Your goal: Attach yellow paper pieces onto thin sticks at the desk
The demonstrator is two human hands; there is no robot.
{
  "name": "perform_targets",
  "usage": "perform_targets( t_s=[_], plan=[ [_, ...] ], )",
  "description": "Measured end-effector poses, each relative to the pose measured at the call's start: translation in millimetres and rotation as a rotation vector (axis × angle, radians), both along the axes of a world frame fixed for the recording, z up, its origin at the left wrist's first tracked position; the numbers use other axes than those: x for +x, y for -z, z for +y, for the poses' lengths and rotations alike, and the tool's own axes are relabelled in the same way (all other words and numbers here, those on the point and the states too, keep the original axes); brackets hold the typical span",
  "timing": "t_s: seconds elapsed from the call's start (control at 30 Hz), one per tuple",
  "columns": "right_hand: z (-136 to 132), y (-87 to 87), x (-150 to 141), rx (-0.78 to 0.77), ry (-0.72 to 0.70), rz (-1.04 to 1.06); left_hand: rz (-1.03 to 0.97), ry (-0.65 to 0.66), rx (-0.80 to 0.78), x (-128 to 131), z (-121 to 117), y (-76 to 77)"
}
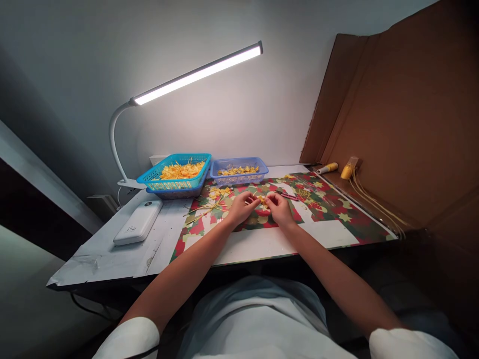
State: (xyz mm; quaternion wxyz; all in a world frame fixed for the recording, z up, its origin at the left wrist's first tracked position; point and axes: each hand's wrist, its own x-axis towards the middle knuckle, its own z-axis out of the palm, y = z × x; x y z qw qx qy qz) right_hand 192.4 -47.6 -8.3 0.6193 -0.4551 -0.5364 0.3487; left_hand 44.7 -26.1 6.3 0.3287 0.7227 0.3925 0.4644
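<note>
Left hand (243,205) and right hand (280,208) are pinching a yellow ribbon piece (263,202) between their fingertips — the periwinkle plastic basket (241,178) is sitting at its eleven o'clock — and a slackening pinch might be letting it slip.

A white table (93,257) bears a patterned sheet (329,208), a purple basket (239,179) and what seems a power bank (137,223)

Held yellow piece (263,202) partly hidden

Lit desk lamp (198,75) — slanting overhead, white power bank (137,223) with digits showing, brown cardboard (404,109) — upright at right
</note>
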Motion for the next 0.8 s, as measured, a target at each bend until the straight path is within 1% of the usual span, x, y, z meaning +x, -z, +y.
perform_targets(
  t_s=[0.07, 0.2, 0.33, 0.37, 0.47, 0.6, 0.7, 0.8],
  plan=[
    [-0.5, -1.2, -0.2, 0.023, 0.005, -0.024, 0.016, -0.011, 0.036, -1.0, 0.1, -1.4],
    [-5.5, -7.0, -0.7, 0.054, -0.010, -0.074, 0.061, 0.024, 0.056, -3.8, 0.1, -5.9],
    [-9.3, -9.8, -0.8, 0.068, 0.009, -0.138, 0.102, 0.011, 0.169, -5.8, -3.1, -11.6],
    [-9.5, -9.8, -0.7, 0.068, 0.007, -0.141, 0.108, 0.010, 0.176, -6.0, -3.5, -12.2],
    [-9.2, -9.1, -0.7, 0.070, -0.009, -0.145, 0.102, 0.040, 0.107, -6.7, -1.8, -10.4],
    [-9.6, -9.4, -0.6, 0.076, -0.024, -0.152, 0.041, 0.101, 0.005, -7.8, 4.2, -6.1],
    [-9.7, -9.7, -0.2, 0.086, -0.032, -0.156, 0.023, 0.165, -0.076, -8.9, 6.4, -7.7],
    [-8.8, -8.7, 0.1, 0.084, -0.042, -0.154, -0.010, 0.210, -0.113, -10.0, 5.6, -11.8]
  ],
)
